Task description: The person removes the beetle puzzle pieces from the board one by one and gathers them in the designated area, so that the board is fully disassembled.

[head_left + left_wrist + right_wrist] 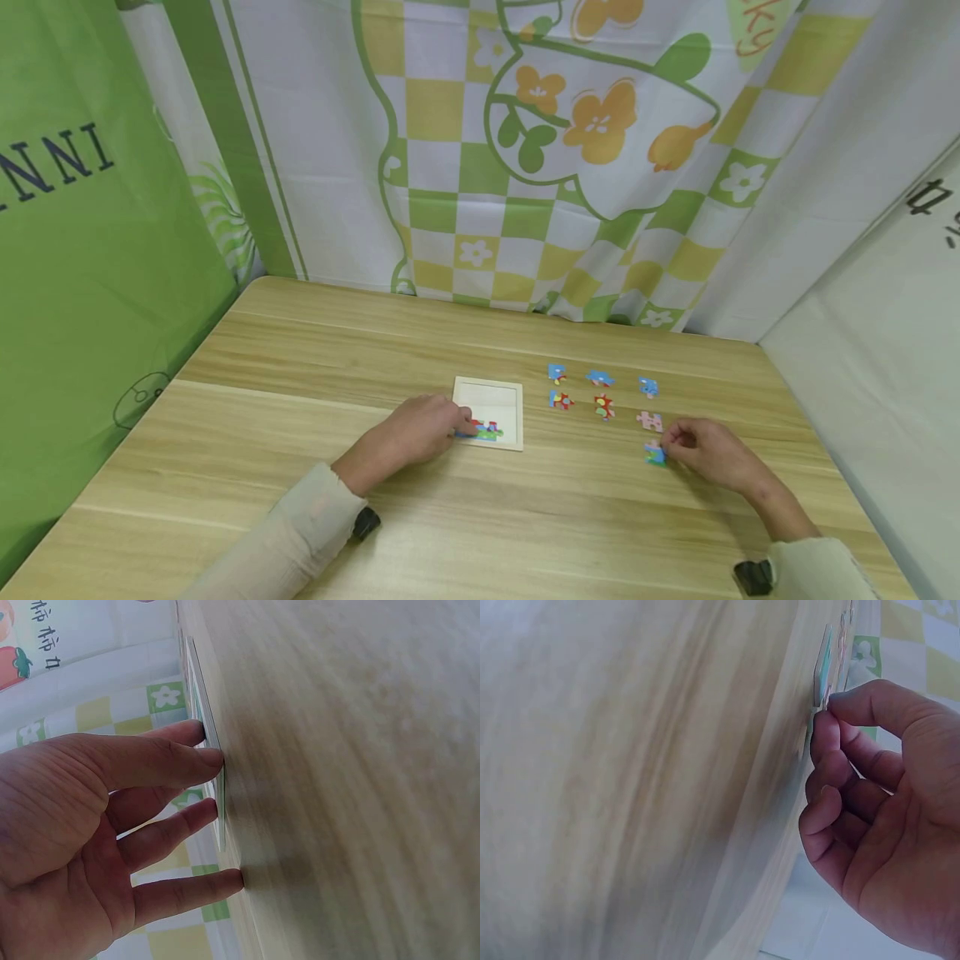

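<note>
On the table stands a square wooden puzzle tray [488,382], with joined puzzle pieces [486,431] along its near side. My left hand [423,429] reaches over the tray's near left corner. In the left wrist view its fingers [165,836] are spread and fairly straight, touching the tray edge and the pieces, with the little finger down on the table. My right hand [708,452] pinches a blue and green puzzle piece [655,454] by its right side between thumb and index finger. The right wrist view shows this piece [823,667] tilted up, the other fingers curled.
Right of the tray lie several loose pieces: blue ones [600,377], red ones [603,406] and a pink one [649,421] just beyond my right hand. A patterned curtain [525,242] hangs behind the wooden table [337,342].
</note>
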Motion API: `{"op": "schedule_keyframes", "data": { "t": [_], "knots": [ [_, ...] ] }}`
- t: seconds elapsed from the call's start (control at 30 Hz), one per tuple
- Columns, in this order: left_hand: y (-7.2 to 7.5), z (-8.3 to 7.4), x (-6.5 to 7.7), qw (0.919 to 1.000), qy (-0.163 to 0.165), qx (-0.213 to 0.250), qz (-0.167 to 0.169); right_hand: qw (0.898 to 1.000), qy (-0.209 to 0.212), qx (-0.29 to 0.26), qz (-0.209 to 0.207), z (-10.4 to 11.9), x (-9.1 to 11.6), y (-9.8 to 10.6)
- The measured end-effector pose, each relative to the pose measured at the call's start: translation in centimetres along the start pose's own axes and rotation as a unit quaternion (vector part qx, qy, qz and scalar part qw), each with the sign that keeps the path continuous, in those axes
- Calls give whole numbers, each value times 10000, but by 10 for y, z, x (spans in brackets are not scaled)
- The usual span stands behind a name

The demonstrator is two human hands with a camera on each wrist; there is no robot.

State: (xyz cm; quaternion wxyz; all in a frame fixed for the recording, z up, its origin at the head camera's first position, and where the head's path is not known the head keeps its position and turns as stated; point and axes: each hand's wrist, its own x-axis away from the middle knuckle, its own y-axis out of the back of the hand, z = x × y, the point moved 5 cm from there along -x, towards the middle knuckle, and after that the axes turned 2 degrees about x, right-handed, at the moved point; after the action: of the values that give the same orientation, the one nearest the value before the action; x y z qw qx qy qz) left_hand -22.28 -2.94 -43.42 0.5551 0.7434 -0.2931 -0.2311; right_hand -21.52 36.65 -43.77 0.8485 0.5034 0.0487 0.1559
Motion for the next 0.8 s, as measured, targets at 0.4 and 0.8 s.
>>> {"op": "schedule_keyframes", "data": {
  "t": [0.4,0.8],
  "knots": [
    [1,-1,-1,10000,-50,-33,-8,9991,205,-86,-371,29,-2,5],
    [2,-2,1,10000,-69,60,35,9946,858,-322,-489,83,-24,-11]
  ]
}}
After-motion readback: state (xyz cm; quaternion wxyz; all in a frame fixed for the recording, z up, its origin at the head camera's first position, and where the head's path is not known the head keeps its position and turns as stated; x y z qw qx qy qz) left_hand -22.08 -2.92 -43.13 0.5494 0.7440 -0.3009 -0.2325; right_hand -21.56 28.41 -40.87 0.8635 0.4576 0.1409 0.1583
